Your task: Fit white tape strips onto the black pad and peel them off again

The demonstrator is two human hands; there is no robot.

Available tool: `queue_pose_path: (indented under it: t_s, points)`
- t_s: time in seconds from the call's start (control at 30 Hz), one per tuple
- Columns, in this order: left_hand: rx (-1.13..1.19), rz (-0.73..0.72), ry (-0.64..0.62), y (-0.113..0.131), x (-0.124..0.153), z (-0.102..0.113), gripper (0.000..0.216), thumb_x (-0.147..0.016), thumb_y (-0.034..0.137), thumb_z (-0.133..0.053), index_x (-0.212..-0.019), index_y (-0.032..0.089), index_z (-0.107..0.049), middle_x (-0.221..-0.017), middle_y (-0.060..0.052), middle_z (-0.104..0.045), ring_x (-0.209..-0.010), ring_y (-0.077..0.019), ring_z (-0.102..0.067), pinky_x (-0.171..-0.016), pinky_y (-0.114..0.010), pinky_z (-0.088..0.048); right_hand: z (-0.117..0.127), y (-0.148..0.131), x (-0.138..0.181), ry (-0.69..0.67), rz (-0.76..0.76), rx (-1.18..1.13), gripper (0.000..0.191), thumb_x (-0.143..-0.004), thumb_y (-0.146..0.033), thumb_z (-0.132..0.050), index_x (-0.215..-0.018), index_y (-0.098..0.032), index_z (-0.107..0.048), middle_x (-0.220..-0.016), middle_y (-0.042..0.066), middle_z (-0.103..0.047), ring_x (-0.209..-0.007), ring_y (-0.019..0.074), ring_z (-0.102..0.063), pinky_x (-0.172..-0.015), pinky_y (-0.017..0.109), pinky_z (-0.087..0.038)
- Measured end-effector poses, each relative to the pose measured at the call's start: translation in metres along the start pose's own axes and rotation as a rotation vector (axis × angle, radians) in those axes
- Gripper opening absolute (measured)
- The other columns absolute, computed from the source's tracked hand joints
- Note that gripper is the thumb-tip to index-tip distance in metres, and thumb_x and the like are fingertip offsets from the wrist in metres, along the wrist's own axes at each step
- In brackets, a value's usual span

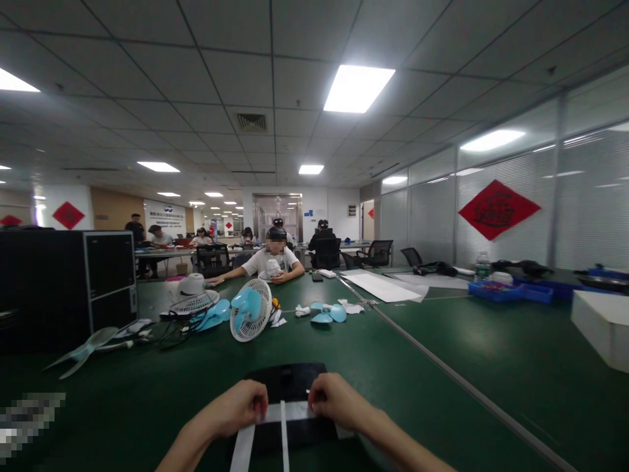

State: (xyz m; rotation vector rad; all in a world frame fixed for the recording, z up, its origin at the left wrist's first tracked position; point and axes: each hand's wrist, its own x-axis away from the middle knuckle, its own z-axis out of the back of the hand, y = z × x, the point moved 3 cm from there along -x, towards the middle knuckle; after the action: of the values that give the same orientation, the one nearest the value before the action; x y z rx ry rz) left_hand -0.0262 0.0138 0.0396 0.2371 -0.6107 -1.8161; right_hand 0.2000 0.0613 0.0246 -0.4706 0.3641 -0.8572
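My left hand and my right hand rest side by side at the near edge of the green table. Both are closed, fingers curled down onto a flat black object crossed by white strips. The left hand pinches the strip's left part, the right hand presses its right part. What exactly the black object is I cannot make out.
A small white and blue fan, loose blue blades, a white fan grille and cables lie further out. A black box stands left, a white box right. A person sits opposite. A metal seam crosses the table.
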Motion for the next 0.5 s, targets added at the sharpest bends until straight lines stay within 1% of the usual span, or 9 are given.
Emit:
queue_pose_path:
  t_s: [0.1,0.17,0.27,0.33,0.4,0.5]
  points:
    - [-0.040,0.056,0.018,-0.009,-0.001,0.002,0.021,-0.067,0.020,-0.055,-0.086,0.020,-0.065,-0.091,-0.001,-0.066,-0.081,-0.0165,-0.059,-0.062,-0.023,-0.041,0.008,0.004,0.005,0.002,-0.021,-0.006,0.018,-0.064,-0.011,-0.064,-0.078,-0.017,-0.074,-0.077,0.001,-0.070,-0.068,0.0128,-0.061,-0.060,0.018,-0.042]
    - [-0.089,0.125,0.048,-0.017,-0.001,0.005,0.018,-0.066,0.026,-0.059,-0.082,0.020,-0.064,-0.092,-0.002,-0.066,-0.082,-0.0190,-0.060,-0.061,-0.025,-0.040,0.012,0.005,0.007,-0.005,-0.026,-0.022,0.017,-0.064,-0.011,-0.064,-0.077,-0.017,-0.074,-0.075,0.001,-0.070,-0.068,0.0130,-0.061,-0.059,0.018,-0.042]
    - [-0.137,0.284,0.086,-0.029,0.001,0.009,0.029,-0.063,0.041,-0.065,-0.082,0.020,-0.062,-0.094,-0.006,-0.068,-0.085,-0.0238,-0.062,-0.061,-0.028,-0.040,0.015,0.009,0.007,-0.030,-0.048,-0.040,0.018,-0.064,-0.011,-0.064,-0.078,-0.017,-0.073,-0.075,0.000,-0.070,-0.069,0.0133,-0.061,-0.058,0.019,-0.041]
    - [-0.147,0.363,0.086,-0.034,0.004,0.012,0.038,-0.061,0.049,-0.066,-0.084,0.019,-0.061,-0.096,-0.009,-0.068,-0.087,-0.0264,-0.062,-0.061,-0.030,-0.040,0.015,0.012,0.007,-0.043,-0.068,-0.062,0.018,-0.064,-0.012,-0.064,-0.079,-0.017,-0.073,-0.075,0.000,-0.070,-0.069,0.0133,-0.061,-0.057,0.019,-0.041]
    - [-0.146,0.377,0.077,-0.034,0.006,0.013,0.039,-0.061,0.051,-0.065,-0.084,0.020,-0.060,-0.097,-0.009,-0.068,-0.088,-0.0271,-0.062,-0.062,-0.030,-0.039,0.015,0.014,0.006,-0.053,-0.068,-0.094,0.019,-0.064,-0.011,-0.063,-0.080,-0.017,-0.073,-0.074,0.000,-0.069,-0.068,0.0130,-0.060,-0.057,0.019,-0.041]
    - [-0.142,0.356,0.065,-0.034,0.007,0.015,0.036,-0.062,0.048,-0.064,-0.084,0.020,-0.059,-0.096,-0.007,-0.068,-0.088,-0.0259,-0.061,-0.062,-0.030,-0.037,0.015,0.016,0.006,-0.062,-0.051,-0.113,0.020,-0.063,-0.010,-0.063,-0.079,-0.016,-0.073,-0.070,0.000,-0.068,-0.065,0.0121,-0.059,-0.056,0.018,-0.040]
